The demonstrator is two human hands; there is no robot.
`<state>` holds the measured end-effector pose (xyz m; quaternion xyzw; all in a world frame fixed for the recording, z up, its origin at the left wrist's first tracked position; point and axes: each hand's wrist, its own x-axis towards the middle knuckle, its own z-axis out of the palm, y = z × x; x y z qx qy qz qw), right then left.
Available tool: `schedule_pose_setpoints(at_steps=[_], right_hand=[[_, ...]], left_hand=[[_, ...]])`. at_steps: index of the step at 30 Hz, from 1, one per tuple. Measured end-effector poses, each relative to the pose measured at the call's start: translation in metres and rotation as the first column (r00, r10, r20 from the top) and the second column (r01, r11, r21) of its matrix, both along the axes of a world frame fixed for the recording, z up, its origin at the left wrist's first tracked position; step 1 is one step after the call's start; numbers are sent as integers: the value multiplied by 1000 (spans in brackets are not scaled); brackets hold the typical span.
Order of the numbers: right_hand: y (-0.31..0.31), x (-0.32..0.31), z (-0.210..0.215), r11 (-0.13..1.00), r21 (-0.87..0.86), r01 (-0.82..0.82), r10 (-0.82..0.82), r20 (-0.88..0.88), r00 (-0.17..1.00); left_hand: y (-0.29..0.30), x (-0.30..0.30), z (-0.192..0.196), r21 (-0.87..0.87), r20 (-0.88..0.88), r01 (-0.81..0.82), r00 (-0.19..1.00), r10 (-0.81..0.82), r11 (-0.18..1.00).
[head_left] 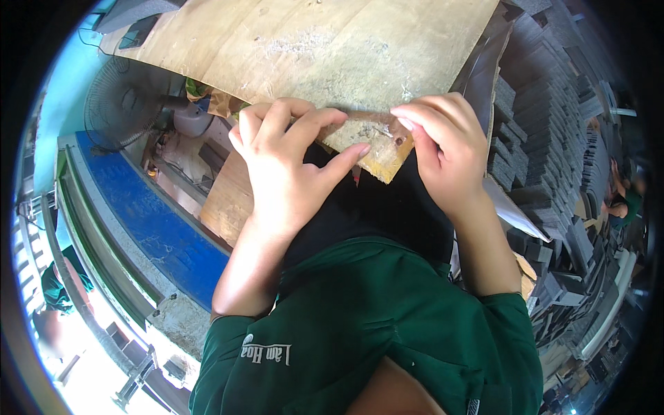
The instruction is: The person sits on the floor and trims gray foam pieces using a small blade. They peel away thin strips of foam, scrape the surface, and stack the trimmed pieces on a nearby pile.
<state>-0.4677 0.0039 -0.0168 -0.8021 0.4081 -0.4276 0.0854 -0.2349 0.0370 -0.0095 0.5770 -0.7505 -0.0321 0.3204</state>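
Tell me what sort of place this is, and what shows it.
Most likely a workshop or small factory: grey foam-like pieces are stacked in rows on the right, the wooden worktop is scuffed and stained, and another person in green is visible at the far right.

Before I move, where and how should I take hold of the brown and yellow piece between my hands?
Probably pinch the brown and yellow piece beside its pointed yellow corner, coming from your body's side: that corner juts toward you over your black clothing, clear of the wooden board, leaving likely finger room.
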Motion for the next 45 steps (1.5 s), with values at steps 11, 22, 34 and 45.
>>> schedule_pose_setpoints(at_steps=[11,22,34,45], right_hand=[[3,-22,10,974,178,141,-183,249,951],[-3,-15,8,974,153,168,-199,222,954],[2,-36,-3,951,206,233,-277,223,935],[3,-38,-6,957,221,189,-249,284,926]], left_hand=[[-11,18,-1,-129,-71,87,993,-97,988],[-18,-9,6,26,-237,163,960,-152,986],[-44,-3,20,45,-91,431,900,-426,901],[-38,5,23,115,-136,412,908,-396,904]])
